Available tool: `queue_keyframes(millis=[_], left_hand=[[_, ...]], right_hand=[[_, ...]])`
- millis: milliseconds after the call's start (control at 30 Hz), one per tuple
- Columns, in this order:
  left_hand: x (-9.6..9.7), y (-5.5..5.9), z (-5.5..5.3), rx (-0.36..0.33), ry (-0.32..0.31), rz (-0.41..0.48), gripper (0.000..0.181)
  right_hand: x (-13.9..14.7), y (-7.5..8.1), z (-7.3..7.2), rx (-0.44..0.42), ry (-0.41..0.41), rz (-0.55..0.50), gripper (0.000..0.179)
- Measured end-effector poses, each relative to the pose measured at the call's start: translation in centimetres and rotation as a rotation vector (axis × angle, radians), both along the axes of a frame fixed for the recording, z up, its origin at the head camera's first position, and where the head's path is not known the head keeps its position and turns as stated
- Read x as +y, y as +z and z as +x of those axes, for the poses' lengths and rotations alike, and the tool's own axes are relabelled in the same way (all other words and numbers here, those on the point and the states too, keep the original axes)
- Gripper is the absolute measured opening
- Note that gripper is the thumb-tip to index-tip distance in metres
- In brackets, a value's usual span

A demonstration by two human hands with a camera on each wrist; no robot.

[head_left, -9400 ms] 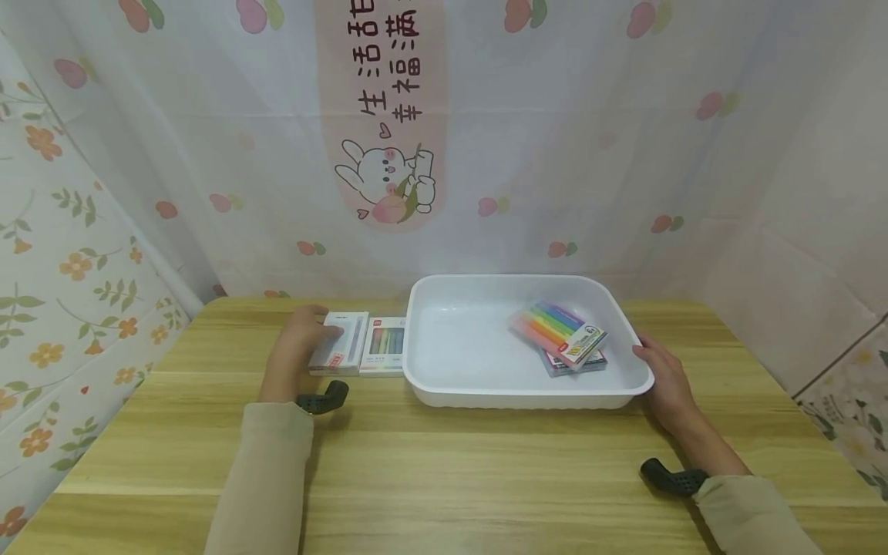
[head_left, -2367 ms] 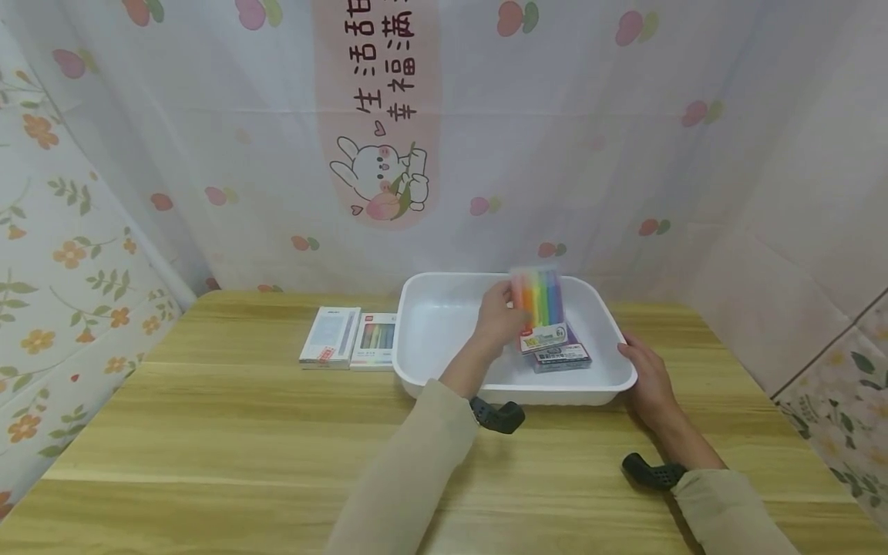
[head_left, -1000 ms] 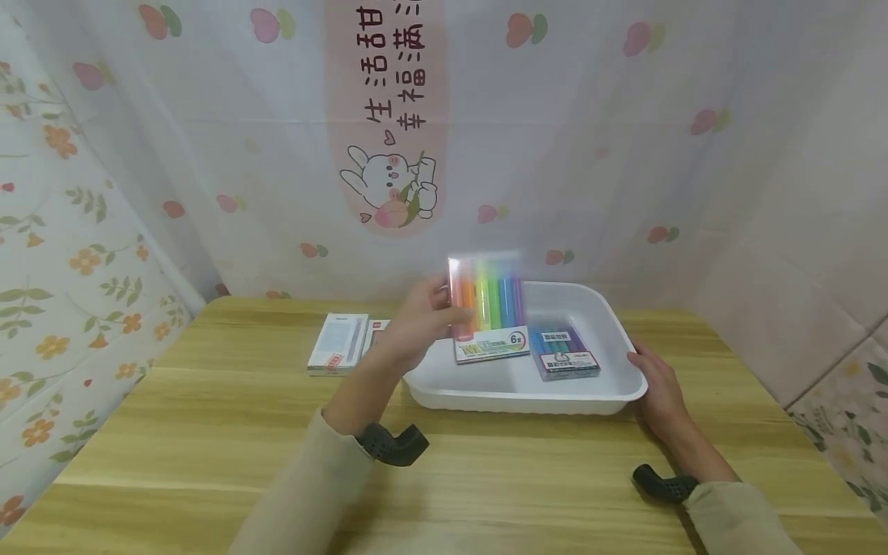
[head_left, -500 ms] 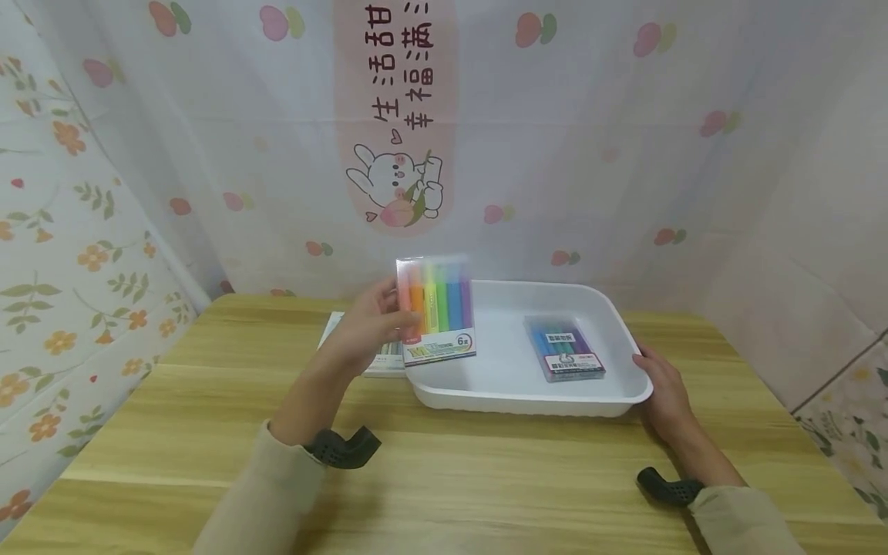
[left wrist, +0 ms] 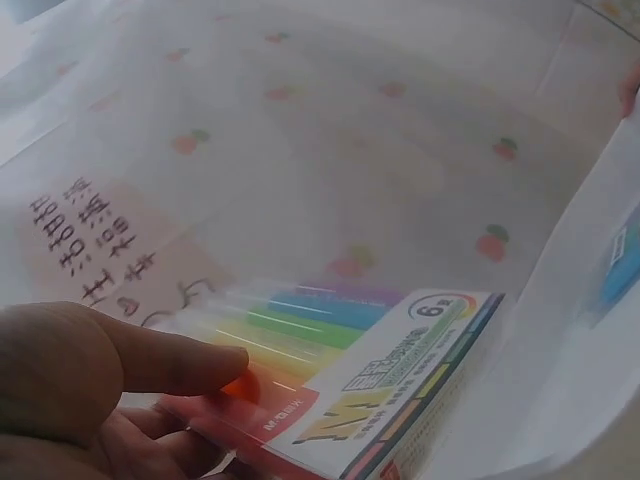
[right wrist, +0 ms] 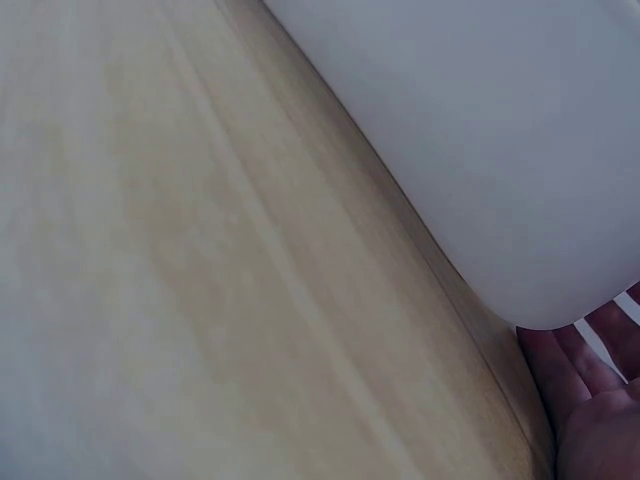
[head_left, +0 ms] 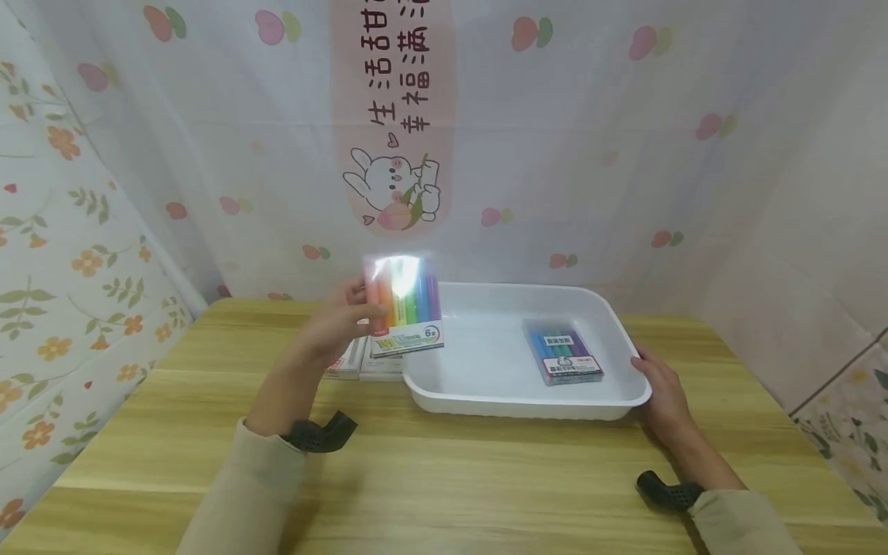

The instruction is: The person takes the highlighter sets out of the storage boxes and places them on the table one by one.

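My left hand (head_left: 336,327) pinches a clear plastic pack of six rainbow-coloured pens with a white label (head_left: 405,312), thumb on its front and fingers behind. I hold it raised, just right of that hand's wrist, label end lowest. Below the same hand, partly hidden, two flat white boxes (head_left: 381,368) lie side by side on the wood-grain table (head_left: 486,478). My right hand (head_left: 662,389) grips the near right corner of a white rectangular plastic tray (head_left: 479,366), thumb at the rim. Between my hands, nearer the right, a clear pack of blue, green and purple pens (head_left: 565,354) lies inside the tray.
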State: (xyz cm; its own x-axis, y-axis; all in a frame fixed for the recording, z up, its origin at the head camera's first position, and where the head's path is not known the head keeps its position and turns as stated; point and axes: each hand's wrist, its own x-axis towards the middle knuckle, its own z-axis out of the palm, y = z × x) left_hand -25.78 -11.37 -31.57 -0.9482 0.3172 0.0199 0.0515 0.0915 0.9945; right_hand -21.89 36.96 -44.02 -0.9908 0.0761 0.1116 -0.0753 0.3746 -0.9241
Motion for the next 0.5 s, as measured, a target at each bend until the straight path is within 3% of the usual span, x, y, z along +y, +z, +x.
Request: queue_keyframes(millis=[133,333,500], left_hand=[[-1.5,0.2,-0.4,-0.002,0.025,0.015,0.053],[-3.4,0.7,-0.3,-0.005,0.079,0.064,0.033],[-4.8,0.8,-0.2,-0.036,0.106,0.064,0.050]], right_hand=[[-0.1,0.3,0.0,0.008,0.009,-0.024,0.065],[-0.2,0.4,0.0,0.014,0.012,-0.026,0.064],[-0.2,0.2,0.0,0.001,-0.001,-0.043,0.063]])
